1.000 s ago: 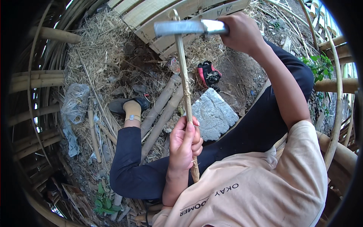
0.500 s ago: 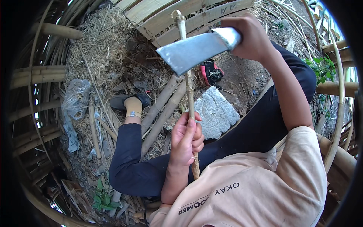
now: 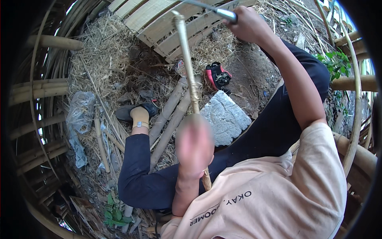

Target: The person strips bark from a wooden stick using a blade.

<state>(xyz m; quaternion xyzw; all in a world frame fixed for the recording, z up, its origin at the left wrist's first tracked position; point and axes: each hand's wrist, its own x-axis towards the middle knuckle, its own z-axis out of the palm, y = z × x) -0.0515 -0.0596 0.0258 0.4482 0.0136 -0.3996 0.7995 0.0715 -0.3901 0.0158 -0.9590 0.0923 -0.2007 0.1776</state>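
From my end I see the stick [image 3: 186, 51] running through the left hand [image 3: 194, 145], its longer part rising above the grip and its short butt poking out below, against the beige shirt [image 3: 274, 179]. That hand is wrapped around the stick, though blur smears its fingers. My view has the right hand [image 3: 250, 26] clenched on the handle of a knife [image 3: 227, 15], beyond the stick's upper right; its blade is edge-on, cut off by the view's top edge.

The stick is pale, slim and knobbly, with a hooked tip. Below it I make out a rough grey slab [image 3: 225, 115], roughly square, its left corner near the grip, and two smooth bamboo poles [image 3: 169, 105].

The ground [image 3: 254, 75] is brown soil strewn with straw [image 3: 99, 47]. A crumpled clear plastic bag [image 3: 80, 111] lies near its left edge, beside the bamboo wall [image 3: 41, 91]; pale wooden slats [image 3: 157, 28] stand at its far edge.
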